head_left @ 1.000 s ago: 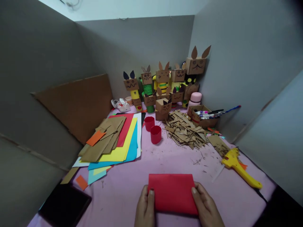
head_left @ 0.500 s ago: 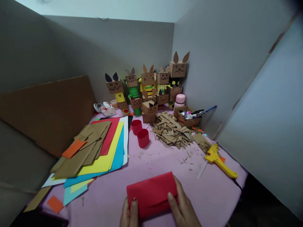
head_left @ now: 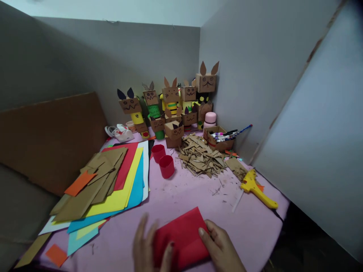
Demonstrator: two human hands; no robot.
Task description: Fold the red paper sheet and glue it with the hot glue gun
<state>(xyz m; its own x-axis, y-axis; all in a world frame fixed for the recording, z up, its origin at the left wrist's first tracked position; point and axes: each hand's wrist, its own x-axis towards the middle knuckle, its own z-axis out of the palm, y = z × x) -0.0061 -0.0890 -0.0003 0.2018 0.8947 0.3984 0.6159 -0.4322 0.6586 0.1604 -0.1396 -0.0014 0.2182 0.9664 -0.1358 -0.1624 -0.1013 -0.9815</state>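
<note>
A folded red paper sheet (head_left: pixel 183 238) lies on the pink table surface (head_left: pixel 184 192) near the front edge. My right hand (head_left: pixel 222 249) grips its right edge with the thumb on top. My left hand (head_left: pixel 146 247) is blurred at the sheet's left edge, fingers spread upward and thumb against the paper.
A stack of coloured paper with brown card pieces (head_left: pixel 104 181) lies at left. Two red paper cups (head_left: pixel 163 160), a heap of cardboard scraps (head_left: pixel 200 158), a yellow glue gun (head_left: pixel 256 187), a box of markers (head_left: pixel 219 138) and several cardboard bunny figures (head_left: pixel 170 105) stand behind. Grey walls enclose the table.
The red sheet has turned and shifted, its far corner now tilted up to the right. My left hand has lifted and spread its fingers. The camera view has swung slightly right.
</note>
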